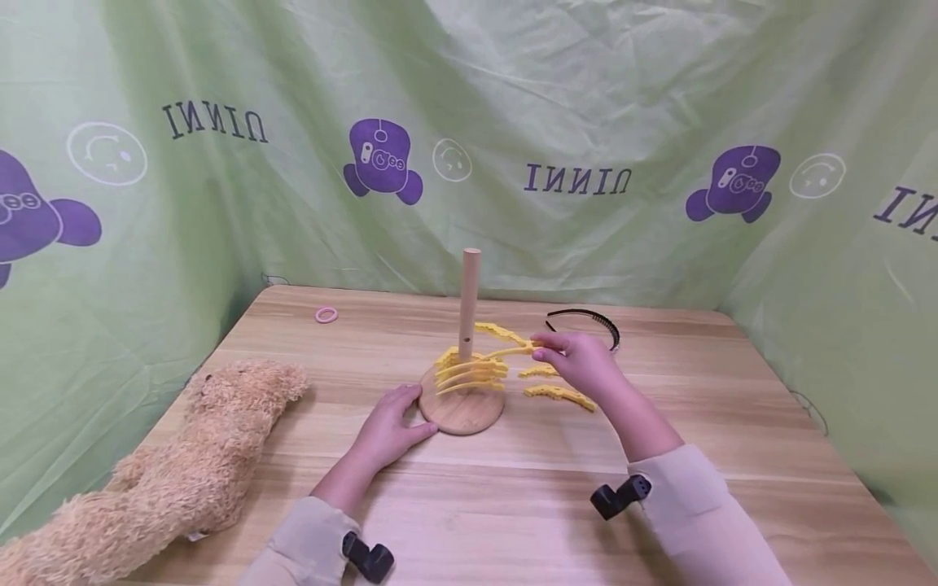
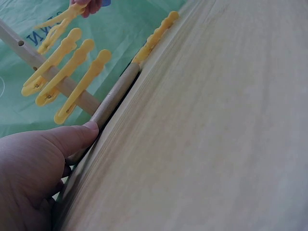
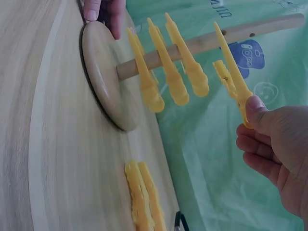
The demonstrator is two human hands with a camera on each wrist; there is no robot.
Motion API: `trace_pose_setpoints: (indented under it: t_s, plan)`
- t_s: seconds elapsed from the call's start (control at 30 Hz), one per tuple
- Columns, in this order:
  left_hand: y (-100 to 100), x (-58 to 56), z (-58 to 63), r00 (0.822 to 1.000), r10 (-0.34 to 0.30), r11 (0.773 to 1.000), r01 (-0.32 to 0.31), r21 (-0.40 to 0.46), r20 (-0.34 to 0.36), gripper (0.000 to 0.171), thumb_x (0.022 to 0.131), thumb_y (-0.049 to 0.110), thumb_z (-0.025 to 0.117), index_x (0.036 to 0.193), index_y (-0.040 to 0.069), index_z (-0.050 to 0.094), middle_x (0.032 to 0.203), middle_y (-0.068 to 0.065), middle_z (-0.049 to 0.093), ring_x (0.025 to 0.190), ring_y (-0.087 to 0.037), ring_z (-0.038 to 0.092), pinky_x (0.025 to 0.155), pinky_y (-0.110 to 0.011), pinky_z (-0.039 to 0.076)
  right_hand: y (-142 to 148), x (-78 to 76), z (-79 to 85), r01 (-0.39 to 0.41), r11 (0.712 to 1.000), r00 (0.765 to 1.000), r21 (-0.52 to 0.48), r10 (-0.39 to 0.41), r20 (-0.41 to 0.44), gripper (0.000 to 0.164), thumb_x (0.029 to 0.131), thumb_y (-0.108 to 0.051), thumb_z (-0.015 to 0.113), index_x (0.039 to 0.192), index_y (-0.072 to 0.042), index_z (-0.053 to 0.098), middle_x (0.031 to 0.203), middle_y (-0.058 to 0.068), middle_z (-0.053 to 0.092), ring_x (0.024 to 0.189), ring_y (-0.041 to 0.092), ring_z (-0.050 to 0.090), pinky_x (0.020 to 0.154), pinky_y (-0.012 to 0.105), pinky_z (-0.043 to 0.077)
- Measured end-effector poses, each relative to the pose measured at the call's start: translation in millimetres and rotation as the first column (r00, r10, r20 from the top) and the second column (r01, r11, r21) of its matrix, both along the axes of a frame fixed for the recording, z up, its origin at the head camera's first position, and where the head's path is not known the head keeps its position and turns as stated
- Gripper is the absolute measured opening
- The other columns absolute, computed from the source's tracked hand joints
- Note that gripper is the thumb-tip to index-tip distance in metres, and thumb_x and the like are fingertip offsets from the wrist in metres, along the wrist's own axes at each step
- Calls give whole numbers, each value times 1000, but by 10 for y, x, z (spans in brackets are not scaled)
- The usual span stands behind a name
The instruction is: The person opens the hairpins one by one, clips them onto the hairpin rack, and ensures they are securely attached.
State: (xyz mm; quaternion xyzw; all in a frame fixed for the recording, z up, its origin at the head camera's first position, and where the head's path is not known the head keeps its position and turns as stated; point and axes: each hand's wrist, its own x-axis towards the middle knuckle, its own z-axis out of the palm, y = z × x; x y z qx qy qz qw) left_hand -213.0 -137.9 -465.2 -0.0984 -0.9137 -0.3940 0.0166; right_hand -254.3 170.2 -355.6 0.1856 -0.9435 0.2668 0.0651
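A wooden stand has a round base point(image 1: 463, 422) and an upright post point(image 1: 470, 297). Several yellow alligator hair clips point(image 3: 166, 67) are clamped one above another on the post's lower part. My left hand point(image 1: 387, 427) holds the base at its near left rim, thumb on the edge. In my right hand point(image 1: 582, 364), thumb and fingers pinch the tail of another yellow hair clip point(image 3: 236, 82). Its two prongs are spread apart beside the post, above the clamped clips; whether they touch the post I cannot tell. Two loose yellow clips point(image 1: 560, 395) lie right of the base.
A black toothed headband point(image 1: 611, 328) lies behind my right hand. Toward the back left is a small pink ring point(image 1: 326, 315). A fluffy tan plush toy point(image 1: 220, 448) stretches along the table's left side. Green printed curtain point(image 1: 572, 98) hangs around the wooden table point(image 1: 498, 505).
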Motion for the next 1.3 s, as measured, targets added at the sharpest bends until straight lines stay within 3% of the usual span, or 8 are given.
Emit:
trace_pose_setpoints:
  t_s: [0.47,0.73,0.93,1.3]
  plan:
    - [7,-5,-15,1000,-1,1000,1,0,-6,70,81,27,78,137,-6,51,144,-26,49,140,-44,37,119,-56,28,-362,-113,11,-93,996,996,14,93,15,33,93,-26,65,121,-9,70,117,12,72,106,29,70,90,45,57]
    - [7,-9,-23,1000,-2,1000,2,-1,-3,71,81,27,78,138,-6,51,144,-26,49,140,-43,37,119,-56,28,-381,-97,20,-105,994,994,-8,105,43,35,93,-26,66,123,-9,69,120,12,71,104,28,70,89,44,58]
    - [7,-6,-22,1000,-3,1000,3,-5,-4,71,81,27,78,138,-6,50,144,-27,49,140,-44,38,119,-55,28,-367,-109,11,-131,991,990,-16,132,49,34,92,-24,67,122,-8,69,111,12,74,103,27,70,88,43,58]
    - [10,-5,-6,1000,-4,1000,4,-2,-12,70,81,26,78,137,-7,51,143,-27,50,140,-44,38,119,-55,28,-350,-104,16,-148,989,984,-16,149,102,40,94,-26,65,129,-9,64,121,14,70,116,32,64,97,48,54]
